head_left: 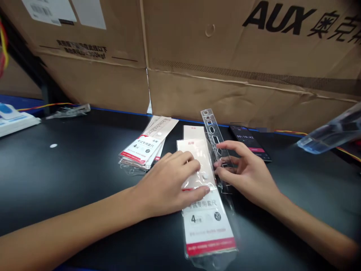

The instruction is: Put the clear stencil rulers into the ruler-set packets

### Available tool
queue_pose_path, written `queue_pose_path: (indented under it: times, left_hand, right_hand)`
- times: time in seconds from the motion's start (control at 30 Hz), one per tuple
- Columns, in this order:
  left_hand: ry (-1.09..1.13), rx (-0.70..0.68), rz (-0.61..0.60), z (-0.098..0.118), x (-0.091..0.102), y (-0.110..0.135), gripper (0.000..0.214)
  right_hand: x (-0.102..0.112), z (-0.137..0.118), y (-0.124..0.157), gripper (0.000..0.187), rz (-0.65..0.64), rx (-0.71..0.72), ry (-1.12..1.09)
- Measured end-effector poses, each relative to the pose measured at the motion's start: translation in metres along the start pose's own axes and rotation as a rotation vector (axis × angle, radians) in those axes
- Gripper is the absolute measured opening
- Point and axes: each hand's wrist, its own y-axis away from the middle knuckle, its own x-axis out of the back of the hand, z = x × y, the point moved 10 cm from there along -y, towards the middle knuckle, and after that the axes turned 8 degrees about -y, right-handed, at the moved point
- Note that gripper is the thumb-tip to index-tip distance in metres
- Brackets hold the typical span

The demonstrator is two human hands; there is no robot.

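Note:
My left hand [172, 182] rests on top of a clear plastic sleeve [210, 222] with a white and red card, fingers loosely bent and the thumb apart from them. Just right of the sleeve, my right hand [245, 173] is closed on a clear stencil ruler [212, 130] with cut-out shapes, holding it between thumb and fingers. The ruler's lower part is partly covered by the fingers. Under the first sleeve, the pale top of another packet [193, 131] sticks out. Left of it lies a fanned pile of similar packets [143, 146].
Behind stands a large cardboard box [197, 86]. A phone showing a timer [251, 145] lies right of the ruler on the black table [84, 169]. Crumpled clear plastic [70, 111] and a white power strip [17, 118] are at left. A transparent object [332, 130] juts in at right.

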Motion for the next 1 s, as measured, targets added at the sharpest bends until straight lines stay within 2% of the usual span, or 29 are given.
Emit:
queue_pose_path:
  times: [0.13, 0.2, 0.33, 0.43, 0.53, 0.7, 1.0]
  left_hand:
    - [0.089, 0.243, 0.082, -0.026, 0.010, 0.003, 0.072]
    - [0.196, 0.336, 0.115, -0.039, 0.012, 0.005, 0.080]
    - [0.582, 0.473, 0.098, -0.057, 0.002, 0.005, 0.063]
    - [0.836, 0.539, 0.003, -0.055, -0.012, 0.004, 0.059]
    - [0.961, 0.495, -0.069, -0.037, -0.017, 0.006, 0.071]
    - [1.037, 0.291, -0.126, -0.001, -0.009, 0.006, 0.092]
    - [1.177, 0.313, -0.133, 0.008, -0.015, 0.011, 0.109]
  right_hand:
    - [0.004, -0.016, 0.006, 0.041, 0.084, 0.010, -0.120]
    - [0.007, -0.024, 0.010, 0.042, 0.123, 0.041, -0.150]
    - [0.016, -0.030, 0.015, 0.039, 0.233, 0.091, -0.193]
    - [0.018, -0.029, 0.019, 0.037, 0.279, 0.081, -0.223]
    - [0.016, -0.030, 0.022, 0.034, 0.280, 0.061, -0.244]
    - [0.011, -0.035, 0.028, 0.032, 0.260, 0.072, -0.310]
    - [0.002, -0.039, 0.037, 0.031, 0.238, 0.060, -0.235]
